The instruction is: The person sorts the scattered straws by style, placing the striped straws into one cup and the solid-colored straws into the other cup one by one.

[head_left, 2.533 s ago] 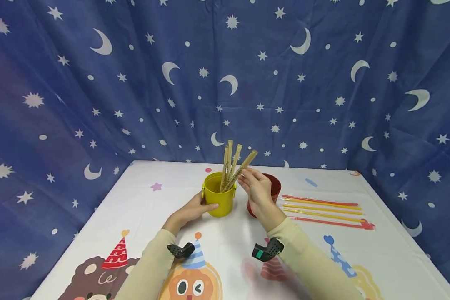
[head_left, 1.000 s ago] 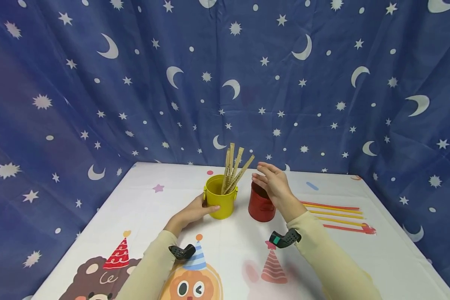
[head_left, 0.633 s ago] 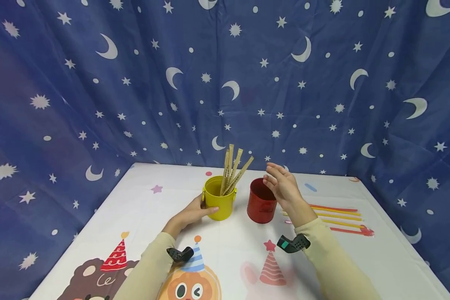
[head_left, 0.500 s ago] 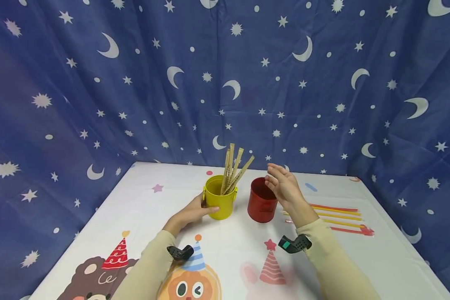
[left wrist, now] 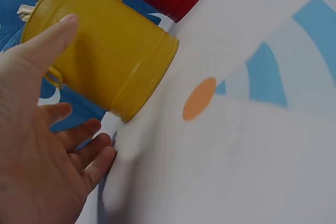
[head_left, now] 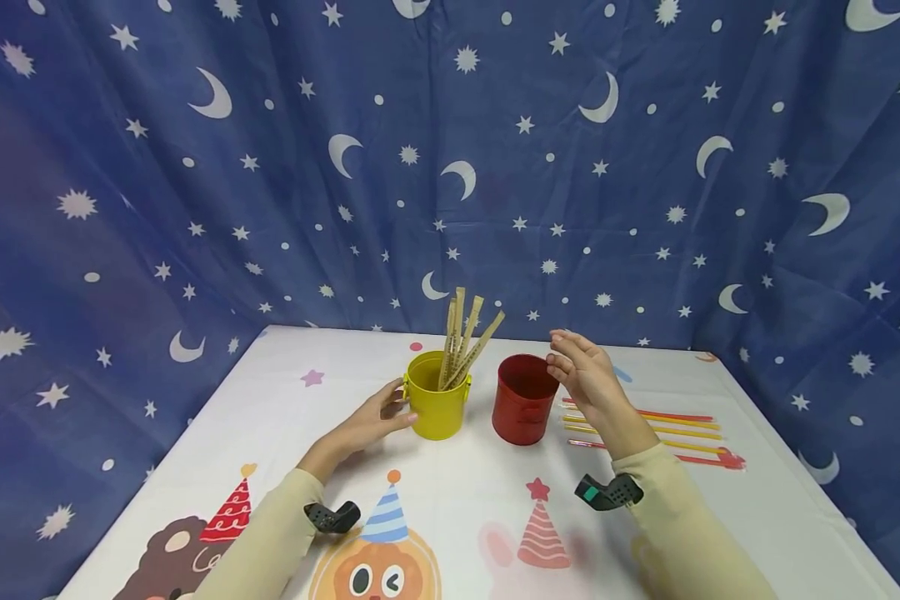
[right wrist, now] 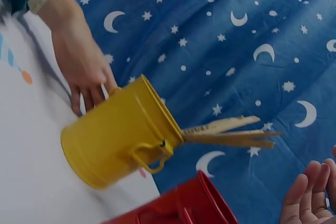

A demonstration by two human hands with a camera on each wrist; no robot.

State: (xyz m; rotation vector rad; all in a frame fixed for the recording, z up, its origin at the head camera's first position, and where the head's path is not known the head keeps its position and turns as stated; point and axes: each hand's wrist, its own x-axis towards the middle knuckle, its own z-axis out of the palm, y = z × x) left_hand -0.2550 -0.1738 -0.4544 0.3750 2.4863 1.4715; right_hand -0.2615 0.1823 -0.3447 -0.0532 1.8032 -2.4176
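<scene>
A small yellow bucket stands upright on the table, with several slim brown paper-wrapped sticks leaning out of it. At its left side is my left hand, fingers spread and relaxed; in the left wrist view the thumb overlaps the bucket, and whether it touches I cannot tell. To the right stands a red bucket, with no contents visible in it. My right hand hovers just right of its rim, fingers loosely bent and holding nothing. In the right wrist view only its fingers show, at the lower right corner.
Several long thin red and yellow sticks lie side by side on the table at the right, partly behind my right forearm. A blue curtain with moons and stars rises behind the white cartoon-printed tablecloth.
My right hand has let go of a paper-wrapped stick in the yellow bucket and moved right, past the red bucket. My left hand has loosened from the yellow bucket and drawn slightly left.
</scene>
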